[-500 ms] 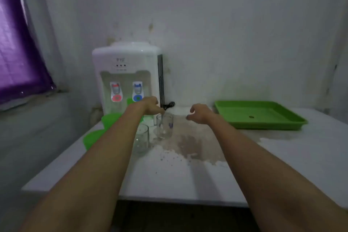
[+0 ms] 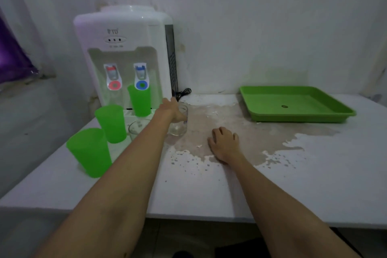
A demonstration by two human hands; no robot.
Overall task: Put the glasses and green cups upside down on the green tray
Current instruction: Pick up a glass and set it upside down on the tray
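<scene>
My left hand (image 2: 170, 111) is wrapped around a clear glass (image 2: 179, 126) that stands upright on the table, just right of the dispenser. A second clear glass (image 2: 136, 129) stands to its left, partly hidden by my left forearm. Three green cups stand upright: one (image 2: 90, 152) near the table's left edge, one (image 2: 111, 123) behind it, and one (image 2: 139, 99) on the dispenser's drip shelf under the blue tap. The green tray (image 2: 303, 118) sits bare at the back right. My right hand (image 2: 224, 142) rests palm down on the table, holding nothing.
A white water dispenser (image 2: 123, 54) stands at the back left against the wall, its black cord (image 2: 183, 92) lying behind the glass. A brown stain (image 2: 240, 132) of worn surface spreads across the white table (image 2: 314, 184). A purple curtain (image 2: 10, 56) hangs at far left.
The view has moved closer and tilted down. My left hand has closed around the right-hand glass. My right hand has dropped from mid-air onto the table.
</scene>
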